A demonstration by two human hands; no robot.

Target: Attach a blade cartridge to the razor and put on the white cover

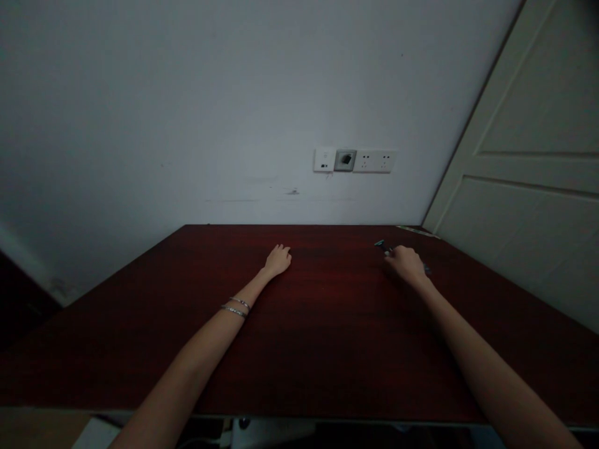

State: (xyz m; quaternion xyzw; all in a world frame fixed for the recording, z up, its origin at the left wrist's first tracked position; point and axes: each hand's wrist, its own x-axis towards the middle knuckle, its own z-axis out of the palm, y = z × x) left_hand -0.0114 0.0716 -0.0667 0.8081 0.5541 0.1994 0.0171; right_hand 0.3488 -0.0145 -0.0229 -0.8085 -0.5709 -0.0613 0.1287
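Observation:
My right hand (406, 263) is closed around the handle of a razor (379, 244) above the right part of the dark red table (322, 337). The razor's head sticks out to the left of my fingers, and the end of its handle shows behind the hand. Resting palm down on the tabletop, left of the middle, is my left hand (279, 259). Its fingers point away from me and lie loosely on the wood, with nothing in them. Two bracelets (236, 307) circle the left wrist.
Behind the table stands a pale wall (234, 112) with a row of sockets (354, 160). A white panelled door (528, 187) runs along the right side. A thin flat strip (418, 231) lies at the far right corner. Under the front edge are partly hidden items.

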